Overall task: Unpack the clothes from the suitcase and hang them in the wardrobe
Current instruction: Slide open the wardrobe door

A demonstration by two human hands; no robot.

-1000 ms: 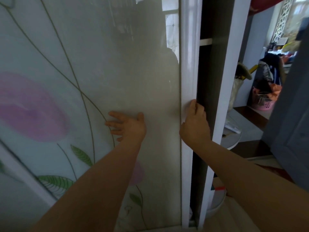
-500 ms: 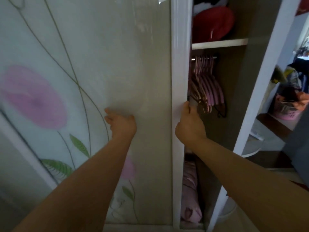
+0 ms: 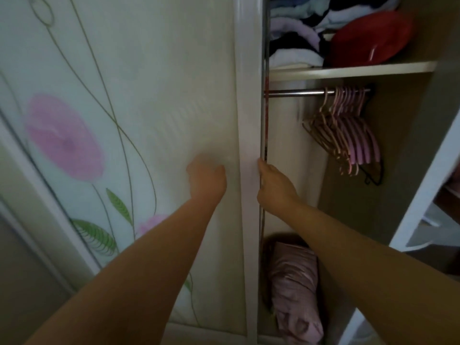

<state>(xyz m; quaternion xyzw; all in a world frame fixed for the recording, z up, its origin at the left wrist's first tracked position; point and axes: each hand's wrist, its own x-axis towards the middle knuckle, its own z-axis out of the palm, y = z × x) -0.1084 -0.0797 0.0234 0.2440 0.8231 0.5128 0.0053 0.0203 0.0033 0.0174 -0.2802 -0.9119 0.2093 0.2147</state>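
The wardrobe's sliding door (image 3: 149,95) is frosted glass with pink flowers and green stems, framed in white. My left hand (image 3: 206,178) presses flat against the glass near the frame. My right hand (image 3: 273,188) grips the door's white edge (image 3: 249,145), fingers curled behind it. The opening to the right shows a metal rail (image 3: 293,92) with several empty pink hangers (image 3: 348,135) bunched at its right end. No suitcase is in view.
A shelf (image 3: 348,70) above the rail holds folded clothes (image 3: 291,38) and a red round object (image 3: 368,38). A pink bundle of fabric (image 3: 293,290) lies at the wardrobe's bottom. The white side post (image 3: 428,190) bounds the opening on the right.
The door has slid left, widening the gap from a narrow slit to a broad opening. Both hands moved left with it, and the rail, hangers and shelf came into view.
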